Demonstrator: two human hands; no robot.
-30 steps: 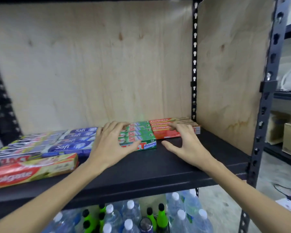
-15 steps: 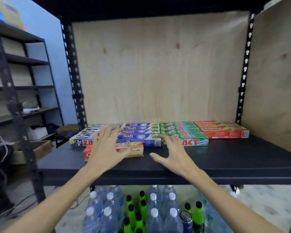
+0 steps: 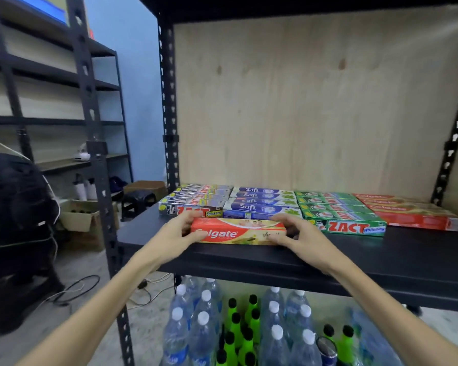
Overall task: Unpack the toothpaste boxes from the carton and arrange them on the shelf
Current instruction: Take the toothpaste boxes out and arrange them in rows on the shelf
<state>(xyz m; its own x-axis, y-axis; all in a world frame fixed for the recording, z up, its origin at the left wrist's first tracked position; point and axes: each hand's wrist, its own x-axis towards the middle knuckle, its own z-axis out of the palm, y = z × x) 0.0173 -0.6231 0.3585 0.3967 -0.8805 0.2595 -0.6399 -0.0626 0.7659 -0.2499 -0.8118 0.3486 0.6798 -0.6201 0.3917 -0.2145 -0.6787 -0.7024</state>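
Both hands, left [image 3: 176, 231] and right [image 3: 298, 233], grip the Colgate box [image 3: 238, 231] by its ends, seemingly resting on the shelf [image 3: 381, 254].

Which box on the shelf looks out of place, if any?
The Colgate box, held at its ends by the left hand and the right hand, lies alone at the front of the shelf, before the Safi boxes. The other Colgate boxes lie at the far right.
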